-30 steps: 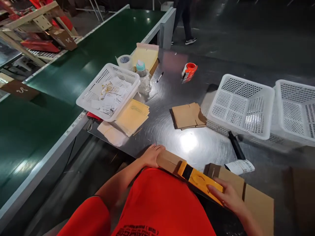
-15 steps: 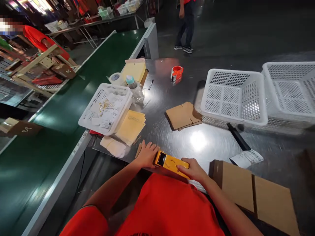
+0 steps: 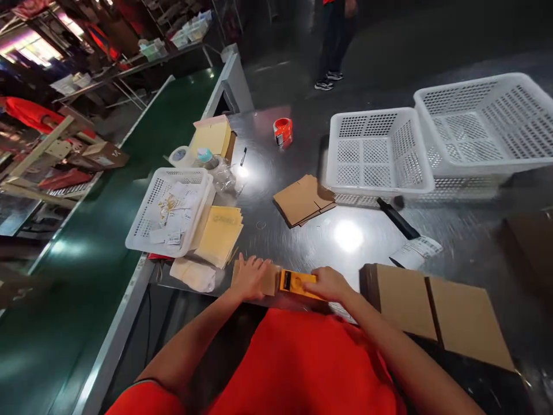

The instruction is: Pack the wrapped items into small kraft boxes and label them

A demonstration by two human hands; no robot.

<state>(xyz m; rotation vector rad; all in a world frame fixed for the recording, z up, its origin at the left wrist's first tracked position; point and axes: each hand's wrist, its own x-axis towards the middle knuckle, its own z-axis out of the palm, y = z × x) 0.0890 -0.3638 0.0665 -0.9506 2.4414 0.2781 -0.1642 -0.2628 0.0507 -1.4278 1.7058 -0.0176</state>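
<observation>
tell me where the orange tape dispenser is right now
In the head view the orange tape dispenser sits toward the far edge of the metal table, between the stack of yellow envelopes and the nearer white basket.

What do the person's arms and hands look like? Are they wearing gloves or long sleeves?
No gloves: the left hand and the right hand are both bare, with no rings or watch showing. The forearms are bare too. The person wears a bright red-orange T-shirt with short sleeves.
</observation>
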